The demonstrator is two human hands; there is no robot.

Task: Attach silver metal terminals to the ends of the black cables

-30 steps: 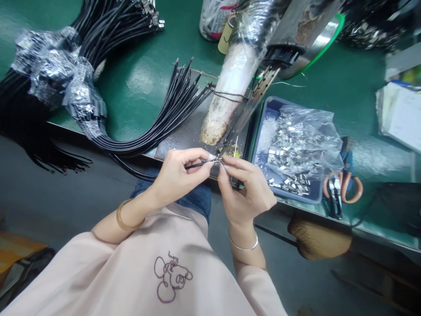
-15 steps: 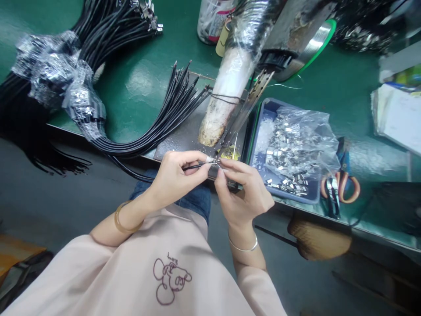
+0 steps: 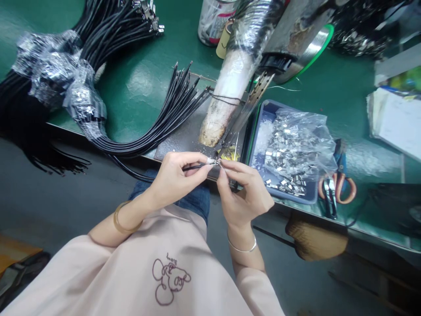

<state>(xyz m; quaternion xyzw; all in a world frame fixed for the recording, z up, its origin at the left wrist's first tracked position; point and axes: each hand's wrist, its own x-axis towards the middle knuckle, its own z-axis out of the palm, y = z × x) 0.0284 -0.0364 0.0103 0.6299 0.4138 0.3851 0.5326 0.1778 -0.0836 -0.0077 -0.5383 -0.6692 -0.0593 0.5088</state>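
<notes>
Big bundle of black cords (image 3: 158, 118) is lying up-left of my hands, most looking undone. My left hand (image 3: 173, 177) is pinching one cord's end; my right hand (image 3: 245, 193) is pinching a small metal clip (image 3: 215, 163) against its tip, fingertips nearly touching. Tray of clips (image 3: 289, 153) is sitting just right, scissors (image 3: 335, 188) beyond. All on a green bench (image 3: 144, 79); grey floor below.

Bright overhead light, glare, wide-angle edge distortion.
</notes>
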